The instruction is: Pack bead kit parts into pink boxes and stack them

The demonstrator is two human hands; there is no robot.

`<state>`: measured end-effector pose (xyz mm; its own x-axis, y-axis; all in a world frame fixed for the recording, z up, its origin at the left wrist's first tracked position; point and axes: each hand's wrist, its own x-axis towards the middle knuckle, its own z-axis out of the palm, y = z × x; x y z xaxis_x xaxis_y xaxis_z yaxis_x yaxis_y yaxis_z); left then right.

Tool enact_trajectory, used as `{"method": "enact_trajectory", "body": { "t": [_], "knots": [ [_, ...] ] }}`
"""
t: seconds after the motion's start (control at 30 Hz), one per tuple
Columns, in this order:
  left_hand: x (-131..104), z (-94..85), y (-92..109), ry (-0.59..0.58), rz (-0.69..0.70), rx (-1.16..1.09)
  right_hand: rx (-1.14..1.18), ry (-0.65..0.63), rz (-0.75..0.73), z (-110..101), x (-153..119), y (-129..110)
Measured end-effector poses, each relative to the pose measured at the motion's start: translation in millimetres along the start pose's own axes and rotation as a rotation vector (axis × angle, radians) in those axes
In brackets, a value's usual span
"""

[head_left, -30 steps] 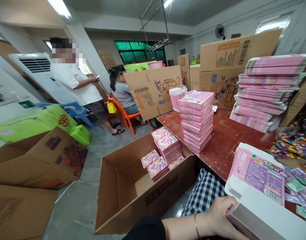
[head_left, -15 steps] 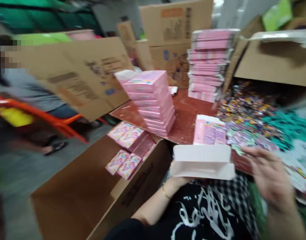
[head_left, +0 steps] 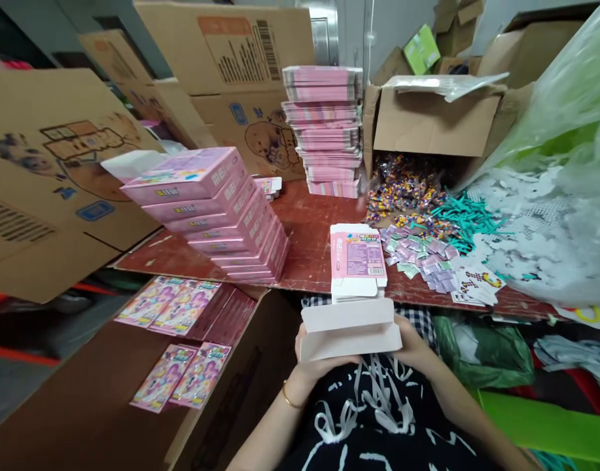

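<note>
An opened paper box (head_left: 349, 340) with a white inside faces me, its flap lifted, low in front of my body. My left hand (head_left: 307, 366) grips its left end and underside, thumb along the near edge. At the right end, my right hand (head_left: 411, 341) is closed around the box side, its fingers mostly hidden behind it. Just beyond lies a pile of flattened pink boxes (head_left: 358, 255) at the table edge. Right of that pile are small purple and green sachets (head_left: 422, 256) and printed cards (head_left: 476, 281).
A leaning stack of filled pink boxes (head_left: 216, 216) stands on the red table (head_left: 309, 219). Below left, an open carton (head_left: 78, 366) holds packed pink boxes (head_left: 182, 304). Flat pink boxes (head_left: 324, 131) are piled behind. Teal sticks (head_left: 469, 219), beads and a plastic bag (head_left: 555, 216) lie right.
My right hand has come in from the right and now holds the opened box along with my left. The view has swung to the right.
</note>
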<state>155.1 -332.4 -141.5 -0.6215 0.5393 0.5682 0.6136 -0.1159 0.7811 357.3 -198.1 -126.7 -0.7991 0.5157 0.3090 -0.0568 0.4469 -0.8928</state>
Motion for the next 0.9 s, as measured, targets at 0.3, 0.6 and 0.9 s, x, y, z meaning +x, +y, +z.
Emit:
{"method": "enact_trajectory", "body": {
  "t": [0.3,0.6,0.9],
  "knots": [
    [-2.2,6.7,-1.4,-0.002,-0.070,-0.104,-0.525,0.503,0.574,-119.1,116.0,100.0],
    [25.8,24.1,22.1,-0.268,-0.370,-0.109,-0.722,0.612,0.684,-121.5,145.5,142.1],
    [29.8,34.7,25.4,-0.285,-0.480,-0.202,-0.654,0.681,0.553,-133.7,152.0,116.5]
  ]
}}
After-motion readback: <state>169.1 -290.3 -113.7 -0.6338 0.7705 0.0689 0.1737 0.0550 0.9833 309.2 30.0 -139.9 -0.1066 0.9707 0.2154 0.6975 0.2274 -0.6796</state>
